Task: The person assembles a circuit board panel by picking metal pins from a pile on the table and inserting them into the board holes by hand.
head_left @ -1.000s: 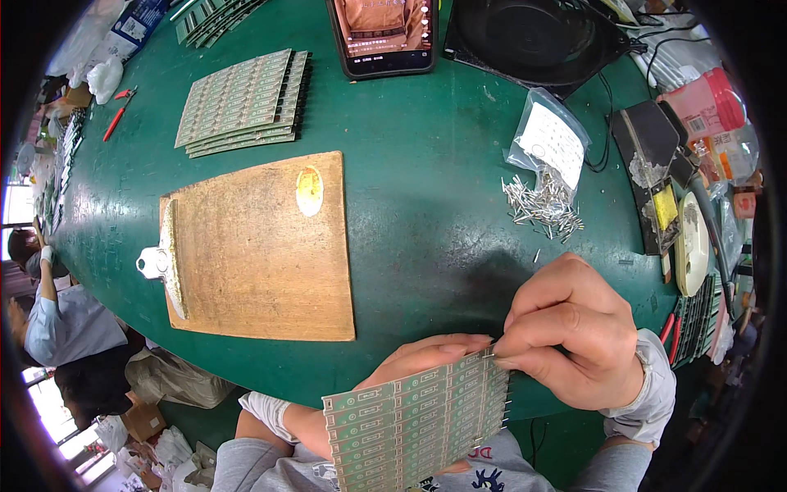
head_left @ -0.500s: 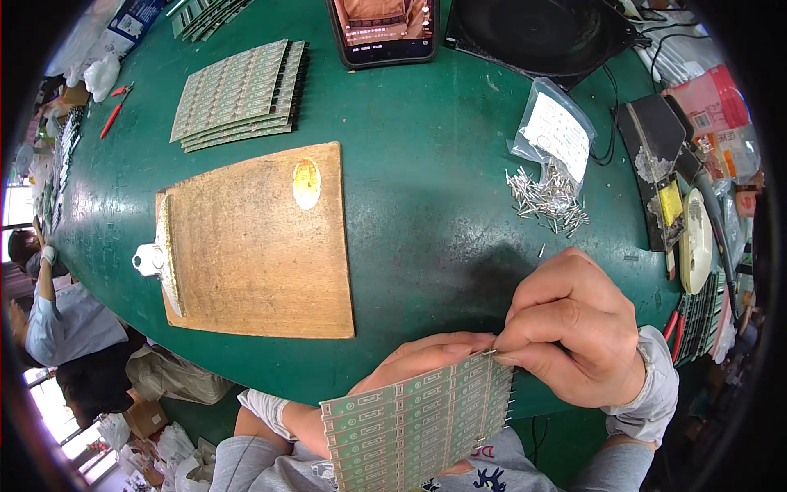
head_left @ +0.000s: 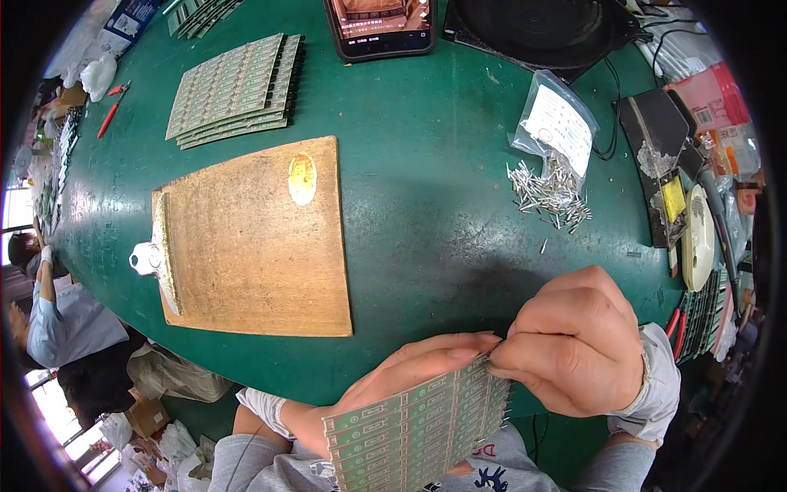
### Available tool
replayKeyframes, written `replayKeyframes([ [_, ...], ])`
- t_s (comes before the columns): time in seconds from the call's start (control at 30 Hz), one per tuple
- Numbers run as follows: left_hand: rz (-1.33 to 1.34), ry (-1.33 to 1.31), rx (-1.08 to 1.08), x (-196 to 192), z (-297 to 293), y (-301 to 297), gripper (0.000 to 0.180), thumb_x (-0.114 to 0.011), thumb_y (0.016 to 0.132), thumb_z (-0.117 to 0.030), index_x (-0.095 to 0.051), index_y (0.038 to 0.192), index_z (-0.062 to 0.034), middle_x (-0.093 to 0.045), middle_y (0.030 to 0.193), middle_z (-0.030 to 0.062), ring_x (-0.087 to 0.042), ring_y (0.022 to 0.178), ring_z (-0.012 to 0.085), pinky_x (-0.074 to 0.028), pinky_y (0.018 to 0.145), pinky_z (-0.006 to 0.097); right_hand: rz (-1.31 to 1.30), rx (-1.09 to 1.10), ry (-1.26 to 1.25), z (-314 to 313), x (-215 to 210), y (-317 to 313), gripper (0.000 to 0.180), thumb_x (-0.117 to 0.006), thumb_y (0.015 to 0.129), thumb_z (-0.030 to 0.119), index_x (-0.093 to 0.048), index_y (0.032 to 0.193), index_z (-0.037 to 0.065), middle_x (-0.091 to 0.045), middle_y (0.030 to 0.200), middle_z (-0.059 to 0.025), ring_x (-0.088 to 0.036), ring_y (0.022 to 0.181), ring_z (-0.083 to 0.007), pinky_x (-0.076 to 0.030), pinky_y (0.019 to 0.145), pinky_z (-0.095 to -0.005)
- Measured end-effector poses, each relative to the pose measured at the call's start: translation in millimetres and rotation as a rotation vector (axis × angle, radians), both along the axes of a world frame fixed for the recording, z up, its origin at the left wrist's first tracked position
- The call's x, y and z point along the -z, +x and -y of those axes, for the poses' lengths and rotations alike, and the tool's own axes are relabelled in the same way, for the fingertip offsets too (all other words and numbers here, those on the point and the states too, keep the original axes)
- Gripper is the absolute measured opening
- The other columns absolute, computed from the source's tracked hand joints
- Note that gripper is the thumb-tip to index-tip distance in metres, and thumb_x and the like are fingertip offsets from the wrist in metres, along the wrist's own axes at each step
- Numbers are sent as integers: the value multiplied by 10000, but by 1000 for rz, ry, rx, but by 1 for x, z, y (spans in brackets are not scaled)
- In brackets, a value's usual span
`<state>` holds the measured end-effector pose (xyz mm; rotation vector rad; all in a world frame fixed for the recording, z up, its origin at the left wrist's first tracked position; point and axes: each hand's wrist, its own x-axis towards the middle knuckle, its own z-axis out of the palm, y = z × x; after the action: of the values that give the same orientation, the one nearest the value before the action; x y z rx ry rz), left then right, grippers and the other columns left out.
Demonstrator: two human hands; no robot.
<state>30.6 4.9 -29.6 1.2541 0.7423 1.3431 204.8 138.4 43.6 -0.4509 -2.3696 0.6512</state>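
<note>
Left hand (head_left: 402,373) holds the board (head_left: 410,435) from behind; right hand (head_left: 578,344) pinches at its far right corner.
By the near edge of the table (head_left: 426,246), the board tilts with its printed face toward the camera and its rows slanting up to the right; its bottom is cut off, so its long axis cannot be told. The left fingers lie nearly straight behind the far edge; the right ones curl closed, and whether they grip a pin is hidden. Pins (head_left: 506,399) point rightward from the right edge. Against the earlier frame, the right hand sits lower, covering the corner where a pin shows before.
</note>
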Motion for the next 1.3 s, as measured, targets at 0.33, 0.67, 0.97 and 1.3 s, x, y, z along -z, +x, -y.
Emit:
replayKeyframes([
  [0.33, 281, -103, -2, -20, -1, 4, 847, -851, 744, -225, -375, 1398, 22, -409, 1429, 252, -426, 1341, 362, -393, 1086, 467, 28, -88, 343, 2, 4, 14, 342, -658, 594, 137, -709, 919, 45, -630, 908, -42, -585, 723, -171, -436, 567, -240],
  [0.67, 313, -179, 43, -17, 4, -3, 823, -839, 757, -261, -390, 1382, 31, -415, 1423, 251, -431, 1334, 366, -397, 1081, 471, 436, 209, 241, -26, -27, 16, 246, -692, 638, -54, -646, 875, -11, -636, 827, -113, -625, 702, -280, -497, 592, -355],
  [0.97, 176, -184, -115, -17, 9, 13, 776, -811, 785, -329, -426, 1344, 48, -444, 1391, 256, -430, 1329, 377, -398, 1078, 480, 654, 96, 609, -22, -9, 15, 282, -616, 608, 111, -624, 861, -11, -583, 827, -90, -566, 695, -178, -439, 510, -279],
  [1.3, 4, -41, -156, -19, -6, 1, 802, -861, 722, -367, -483, 1312, 23, -509, 1326, 228, -443, 1314, 387, -390, 1082, 508, 585, 128, 479, -25, -7, 13, 255, -625, 625, 95, -595, 865, 13, -567, 855, -89, -582, 727, -194, -473, 519, -280],
])
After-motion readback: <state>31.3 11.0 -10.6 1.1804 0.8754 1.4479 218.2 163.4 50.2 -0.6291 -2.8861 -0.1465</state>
